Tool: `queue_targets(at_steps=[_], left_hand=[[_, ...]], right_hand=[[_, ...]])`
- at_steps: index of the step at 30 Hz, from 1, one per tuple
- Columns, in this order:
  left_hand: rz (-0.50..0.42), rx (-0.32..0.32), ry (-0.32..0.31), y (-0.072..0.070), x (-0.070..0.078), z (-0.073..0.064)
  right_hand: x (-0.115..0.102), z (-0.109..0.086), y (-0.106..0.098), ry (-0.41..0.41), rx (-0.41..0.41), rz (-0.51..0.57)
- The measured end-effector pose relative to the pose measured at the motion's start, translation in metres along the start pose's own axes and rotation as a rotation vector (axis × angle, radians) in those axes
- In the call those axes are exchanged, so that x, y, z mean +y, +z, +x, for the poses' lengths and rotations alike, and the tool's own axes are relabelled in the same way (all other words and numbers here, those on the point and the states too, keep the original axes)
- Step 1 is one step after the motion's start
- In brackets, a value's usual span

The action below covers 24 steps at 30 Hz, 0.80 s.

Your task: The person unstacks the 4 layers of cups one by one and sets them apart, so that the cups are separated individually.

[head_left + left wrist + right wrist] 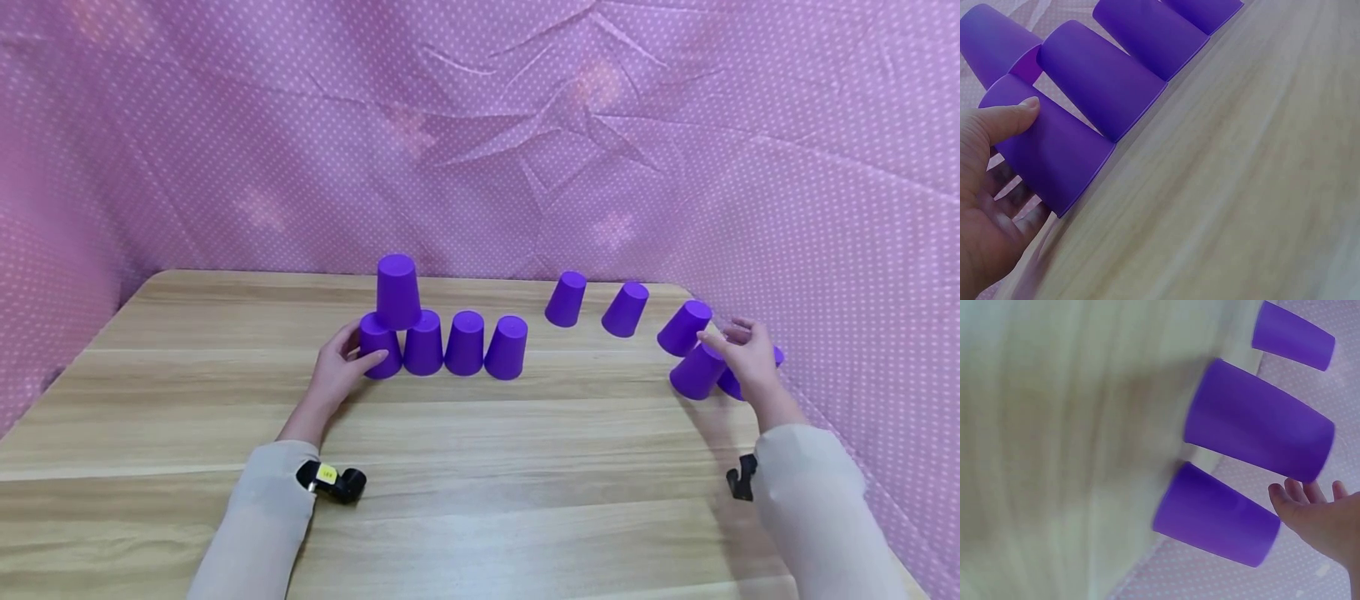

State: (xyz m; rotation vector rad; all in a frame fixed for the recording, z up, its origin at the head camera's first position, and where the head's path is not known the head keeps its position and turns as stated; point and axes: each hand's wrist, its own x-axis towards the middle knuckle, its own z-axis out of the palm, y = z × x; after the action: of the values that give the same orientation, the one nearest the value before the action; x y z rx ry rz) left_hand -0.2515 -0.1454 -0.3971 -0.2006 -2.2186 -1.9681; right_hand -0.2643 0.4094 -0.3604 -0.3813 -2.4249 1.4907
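Observation:
Purple upside-down cups stand on the table, several of them in a row at the middle left. My left hand (335, 379) holds the leftmost cup (1054, 147) of that row, thumb on its front and fingers round its far side. One more cup (398, 292) sits on top, bridging the two leftmost cups. At the right, my right hand (752, 362) hovers by a cluster of cups with its fingers loosely spread. Its fingertips are close to the top end of one cup (1260, 422); whether they touch cannot be told. Another cup (778, 357) is partly hidden behind this hand.
Two separate cups, one (566, 298) and another (625, 309), stand toward the back between the row and the cluster. The wooden table (480, 483) ends at a pink dotted cloth (480, 167) behind and to the right.

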Motion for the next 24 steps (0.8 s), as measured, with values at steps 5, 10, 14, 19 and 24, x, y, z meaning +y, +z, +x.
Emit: queue_targets(at_steps=[5, 10, 14, 19, 24], left_hand=[[0.001, 0.001, 0.018, -0.002, -0.012, 0.005], [0.01, 0.003, 0.028, -0.002, -0.015, 0.007], [0.014, 0.007, 0.023, -0.001, -0.016, 0.007], [0.022, 0.002, 0.022, -0.001, -0.015, 0.006], [0.025, 0.008, 0.033, 0.0, -0.015, 0.006]], right_hand=[[-0.021, -0.002, 0.001, -0.035, -0.005, -0.027], [-0.057, -0.017, 0.006, -0.05, -0.024, -0.056], [-0.062, -0.008, 0.009, -0.052, -0.033, -0.064], [-0.063, 0.005, 0.015, -0.089, -0.067, -0.066], [-0.093, -0.008, 0.033, -0.138, -0.117, -0.024]])
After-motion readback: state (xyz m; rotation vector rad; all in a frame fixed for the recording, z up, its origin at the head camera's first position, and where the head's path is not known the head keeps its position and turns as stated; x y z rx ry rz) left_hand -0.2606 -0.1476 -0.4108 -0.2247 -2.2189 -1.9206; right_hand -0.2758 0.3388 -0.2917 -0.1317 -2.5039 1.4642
